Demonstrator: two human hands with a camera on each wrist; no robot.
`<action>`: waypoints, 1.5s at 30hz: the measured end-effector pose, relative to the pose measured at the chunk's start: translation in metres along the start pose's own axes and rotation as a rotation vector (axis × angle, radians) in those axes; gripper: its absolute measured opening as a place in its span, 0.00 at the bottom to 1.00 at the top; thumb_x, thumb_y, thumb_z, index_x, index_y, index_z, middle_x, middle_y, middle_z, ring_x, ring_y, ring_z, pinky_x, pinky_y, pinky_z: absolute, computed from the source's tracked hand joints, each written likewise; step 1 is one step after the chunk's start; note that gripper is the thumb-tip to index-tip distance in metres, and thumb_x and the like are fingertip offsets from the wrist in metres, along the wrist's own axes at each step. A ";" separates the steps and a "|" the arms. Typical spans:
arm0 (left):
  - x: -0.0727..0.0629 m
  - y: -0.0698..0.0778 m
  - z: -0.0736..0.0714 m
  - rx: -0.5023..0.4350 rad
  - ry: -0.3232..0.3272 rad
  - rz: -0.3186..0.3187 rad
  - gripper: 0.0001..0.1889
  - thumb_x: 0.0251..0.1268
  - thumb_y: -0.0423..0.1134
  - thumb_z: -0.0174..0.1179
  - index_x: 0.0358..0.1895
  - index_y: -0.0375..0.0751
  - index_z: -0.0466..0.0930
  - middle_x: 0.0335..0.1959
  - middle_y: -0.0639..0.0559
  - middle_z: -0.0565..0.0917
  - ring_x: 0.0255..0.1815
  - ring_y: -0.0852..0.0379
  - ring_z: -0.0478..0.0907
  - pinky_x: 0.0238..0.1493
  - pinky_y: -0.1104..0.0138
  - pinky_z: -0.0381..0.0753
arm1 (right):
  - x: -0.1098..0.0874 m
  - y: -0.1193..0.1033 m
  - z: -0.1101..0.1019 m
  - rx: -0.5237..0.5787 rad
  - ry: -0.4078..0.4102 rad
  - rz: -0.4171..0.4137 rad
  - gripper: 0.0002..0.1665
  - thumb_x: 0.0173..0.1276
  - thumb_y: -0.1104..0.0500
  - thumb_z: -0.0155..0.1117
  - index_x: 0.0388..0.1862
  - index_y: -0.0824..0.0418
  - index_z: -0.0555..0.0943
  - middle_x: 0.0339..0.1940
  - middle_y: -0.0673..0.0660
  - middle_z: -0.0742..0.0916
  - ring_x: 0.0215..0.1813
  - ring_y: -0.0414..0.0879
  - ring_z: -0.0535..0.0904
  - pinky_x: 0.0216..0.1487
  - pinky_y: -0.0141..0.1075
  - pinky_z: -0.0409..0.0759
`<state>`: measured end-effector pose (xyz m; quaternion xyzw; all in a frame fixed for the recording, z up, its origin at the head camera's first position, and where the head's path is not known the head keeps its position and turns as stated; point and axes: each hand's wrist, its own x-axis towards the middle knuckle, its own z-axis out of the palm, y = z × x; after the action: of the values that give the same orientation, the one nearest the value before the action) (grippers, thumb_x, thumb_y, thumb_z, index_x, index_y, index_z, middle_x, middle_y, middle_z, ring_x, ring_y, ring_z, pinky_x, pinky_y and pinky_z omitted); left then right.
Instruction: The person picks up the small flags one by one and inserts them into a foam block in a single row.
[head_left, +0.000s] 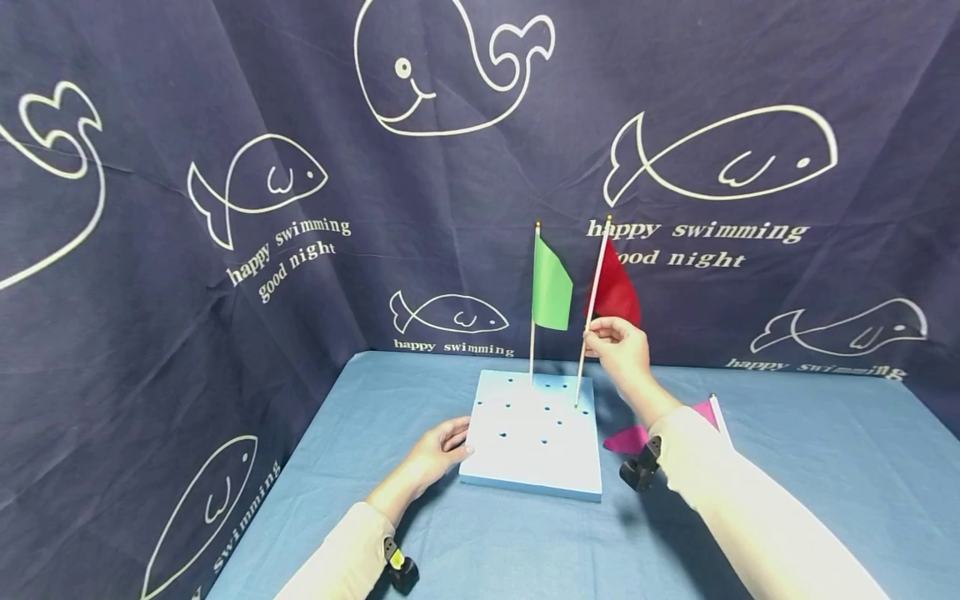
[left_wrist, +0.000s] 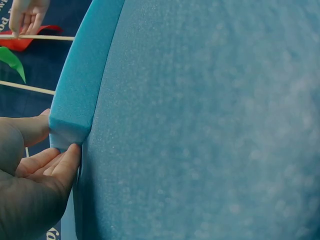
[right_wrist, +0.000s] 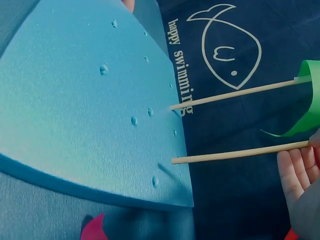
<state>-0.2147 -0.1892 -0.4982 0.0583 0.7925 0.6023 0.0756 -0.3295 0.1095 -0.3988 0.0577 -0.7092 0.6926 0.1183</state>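
Observation:
A light-blue foam board [head_left: 532, 458] dotted with small holes lies on the table. My left hand [head_left: 437, 450] holds its left edge; in the left wrist view the thumb is on one side of the edge and the fingers [left_wrist: 67, 162] on the other. A green flag [head_left: 551, 287] stands upright in the board's back part. To its right, my right hand [head_left: 621, 346] pinches the stick of a red flag [head_left: 617, 292], which leans slightly. In the right wrist view, the lower end of that wooden stick [right_wrist: 225, 156] is close over the board near a hole, its shadow beside it.
A pink flag [head_left: 628, 439] with a white stick lies on the blue-covered table [head_left: 315, 467] right of the board, partly hidden by the right forearm. Behind and to the left hangs a dark-blue cloth [head_left: 450, 208] with white fish drawings and lettering.

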 end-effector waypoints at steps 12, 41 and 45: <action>-0.001 -0.002 0.001 0.018 0.002 -0.007 0.29 0.69 0.33 0.58 0.70 0.30 0.62 0.68 0.33 0.69 0.71 0.40 0.66 0.66 0.57 0.73 | 0.003 0.002 0.009 0.023 0.000 0.002 0.13 0.63 0.72 0.62 0.46 0.80 0.78 0.22 0.46 0.82 0.22 0.33 0.82 0.33 0.27 0.85; 0.001 -0.004 0.000 0.006 0.003 -0.001 0.29 0.68 0.32 0.58 0.70 0.29 0.62 0.68 0.32 0.69 0.71 0.40 0.66 0.67 0.57 0.72 | 0.012 0.013 0.034 0.015 0.089 -0.031 0.09 0.62 0.74 0.61 0.41 0.77 0.80 0.19 0.42 0.80 0.21 0.33 0.80 0.33 0.30 0.86; 0.001 -0.003 0.000 0.018 0.005 0.007 0.28 0.69 0.33 0.58 0.70 0.29 0.63 0.68 0.32 0.70 0.71 0.40 0.66 0.67 0.58 0.72 | 0.012 0.013 0.036 0.007 0.099 -0.040 0.09 0.62 0.74 0.61 0.41 0.76 0.81 0.20 0.42 0.80 0.21 0.32 0.80 0.31 0.27 0.85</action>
<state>-0.2155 -0.1899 -0.5009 0.0602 0.7978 0.5957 0.0711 -0.3477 0.0749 -0.4093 0.0377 -0.6989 0.6945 0.1668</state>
